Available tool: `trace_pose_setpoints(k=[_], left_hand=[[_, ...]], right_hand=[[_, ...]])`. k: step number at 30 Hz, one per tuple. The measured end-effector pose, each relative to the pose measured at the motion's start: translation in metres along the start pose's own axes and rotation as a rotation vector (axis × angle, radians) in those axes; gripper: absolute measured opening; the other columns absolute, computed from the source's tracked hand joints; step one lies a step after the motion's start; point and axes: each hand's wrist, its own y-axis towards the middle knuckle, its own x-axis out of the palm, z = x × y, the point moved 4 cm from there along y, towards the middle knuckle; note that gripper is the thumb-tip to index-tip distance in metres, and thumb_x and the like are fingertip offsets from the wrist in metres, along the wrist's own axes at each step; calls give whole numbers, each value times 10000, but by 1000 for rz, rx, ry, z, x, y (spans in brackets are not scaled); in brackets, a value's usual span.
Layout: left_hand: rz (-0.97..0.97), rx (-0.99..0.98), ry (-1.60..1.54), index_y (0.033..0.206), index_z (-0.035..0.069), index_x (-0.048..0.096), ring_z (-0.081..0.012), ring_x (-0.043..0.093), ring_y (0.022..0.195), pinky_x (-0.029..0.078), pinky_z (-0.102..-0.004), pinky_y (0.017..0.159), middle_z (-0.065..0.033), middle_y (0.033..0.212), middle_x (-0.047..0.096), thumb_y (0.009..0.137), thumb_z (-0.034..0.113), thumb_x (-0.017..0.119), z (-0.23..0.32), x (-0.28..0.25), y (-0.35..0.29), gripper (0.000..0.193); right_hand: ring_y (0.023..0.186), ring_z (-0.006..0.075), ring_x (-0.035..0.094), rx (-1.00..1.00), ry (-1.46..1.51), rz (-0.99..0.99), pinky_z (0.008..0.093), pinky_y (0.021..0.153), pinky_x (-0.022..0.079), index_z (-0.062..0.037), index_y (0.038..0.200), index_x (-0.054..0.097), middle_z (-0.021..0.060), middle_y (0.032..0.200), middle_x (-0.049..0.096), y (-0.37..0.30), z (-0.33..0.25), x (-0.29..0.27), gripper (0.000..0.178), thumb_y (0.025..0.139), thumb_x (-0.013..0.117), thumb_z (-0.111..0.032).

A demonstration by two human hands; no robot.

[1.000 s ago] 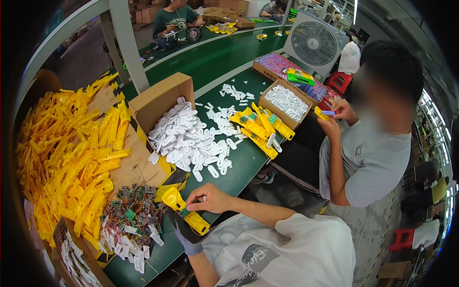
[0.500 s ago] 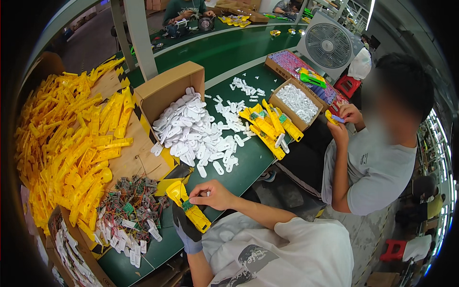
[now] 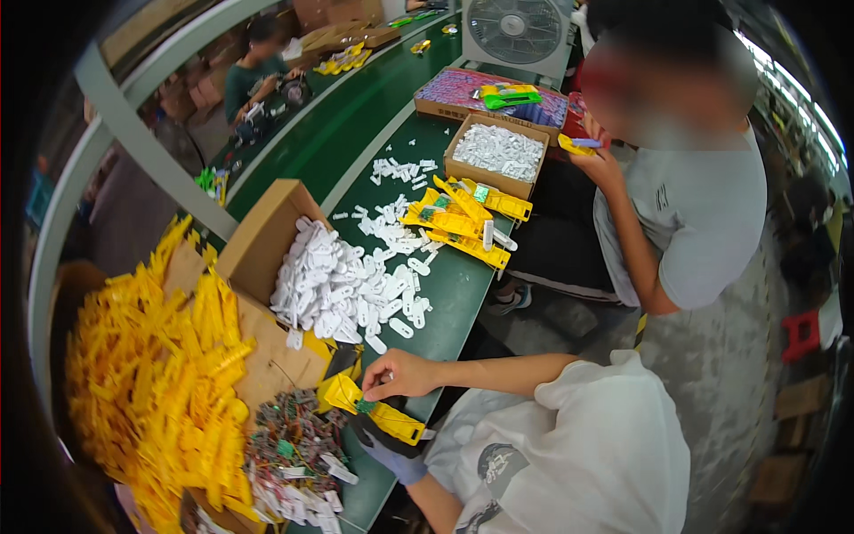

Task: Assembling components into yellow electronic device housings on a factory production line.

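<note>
One green table bears the tangled wire heap; beside that, my gloved left hand grips the yellow case, my bare right hand sits narrow over its green board, pinching what I can't tell; a tilt could slide the board loose

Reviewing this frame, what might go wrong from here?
The small green board might shift on the yellow casing, with the right hand right over it. The casing might tilt if the left hand loosens. The wire tangle lies close beside that hand and might snag it.
</note>
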Motion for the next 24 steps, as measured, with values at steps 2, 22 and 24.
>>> trace_pose_setpoints(k=[2, 22, 24], left_hand=[[-48, -37, -83, 1284, -37, 358, -418, 465, 1080, 388, -479, 891, -246, 1203, 464, 684, 527, 652, -15, 8, -8, 874], [-1, -69, -214, 1307, -26, 324, -299, 437, 1123, 356, -383, 947, -195, 1223, 423, 895, 316, 443, 18, 7, 4, 549], [-5, -283, -467, 1328, -28, 304, -324, 412, 1163, 337, -398, 971, -216, 1269, 392, 888, 326, 445, -9, 18, -9, 582]], right_hand=[[688, 39, 532, -25, -68, 7, 204, 625, 431, 17, 852, 643, 4, 738, 620, -3, -2, -4, 213, 797, 689, -185], [667, 18, 477, 17, 5, -19, 191, 594, 385, -3, 864, 640, -23, 768, 609, -16, -5, -5, 178, 820, 665, -174], [702, 21, 501, 2, -46, -3, 187, 610, 399, 2, 880, 630, -12, 783, 607, -10, 2, -1, 161, 831, 658, -148]])
